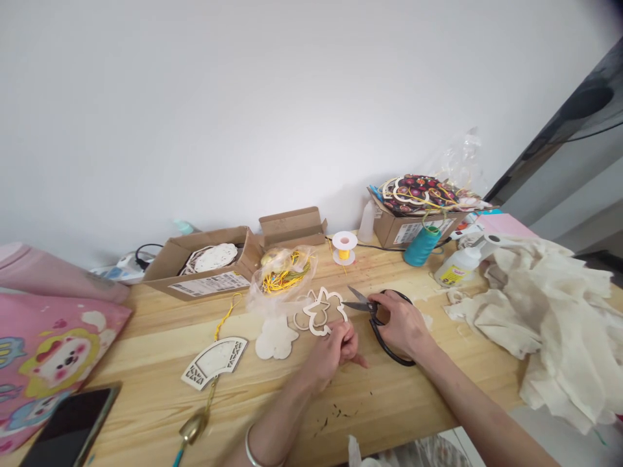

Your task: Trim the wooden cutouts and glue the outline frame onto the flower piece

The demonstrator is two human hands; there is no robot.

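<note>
My left hand (335, 350) pinches the lower edge of a pale wooden gourd-shaped frame (324, 310), holding it just above the wooden table (146, 383). My right hand (402, 322) grips black-handled scissors (377, 318); their blades are parted and point left at the frame's right edge. A flat white gourd-shaped cut-out (276, 338) lies just left of my left hand. A fan-shaped wooden ornament (215, 361) with a yellow cord and a brass bell lies further left.
Open cardboard boxes (204, 263) and a bag of yellow cords (285, 272) sit behind. A yellow thread spool (344, 246), a teal spool (421, 245), a glue bottle (457, 266), cream cloth (549, 324) at right. A phone (71, 428) and pink fabric (43, 363) at left.
</note>
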